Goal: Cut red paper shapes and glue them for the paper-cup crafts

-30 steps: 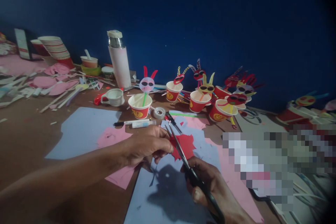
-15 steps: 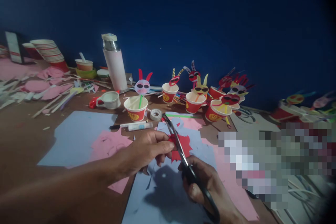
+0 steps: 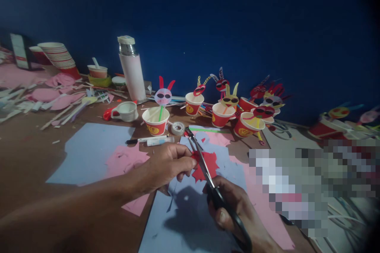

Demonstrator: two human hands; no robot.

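Observation:
My left hand [image 3: 170, 164] pinches the left edge of a jagged piece of red paper [image 3: 209, 164] between thumb and fingers. My right hand [image 3: 233, 205] is wrapped around the black handles of a pair of scissors [image 3: 218, 195]. Their blades point up and to the left, slightly apart, crossing the red paper near my left fingertips. Below both hands lies a blue paper sheet [image 3: 160, 225], darkened by their shadow. Scraps of pink paper [image 3: 127, 162] lie left of it, partly hidden by my left forearm.
Decorated paper cups [image 3: 156, 122] with face cutouts on straws stand along the back. A white bottle [image 3: 132, 75], a cup stack [image 3: 57, 57], a mug [image 3: 126, 111], a tape roll [image 3: 178, 128] and a marker [image 3: 160, 141] are around. Paper strips [image 3: 71, 106] clutter the left.
The scissor blades are now visibly parted near the tips, where they looked closer together before. The whole view has shifted slightly, while both hands keep their grips.

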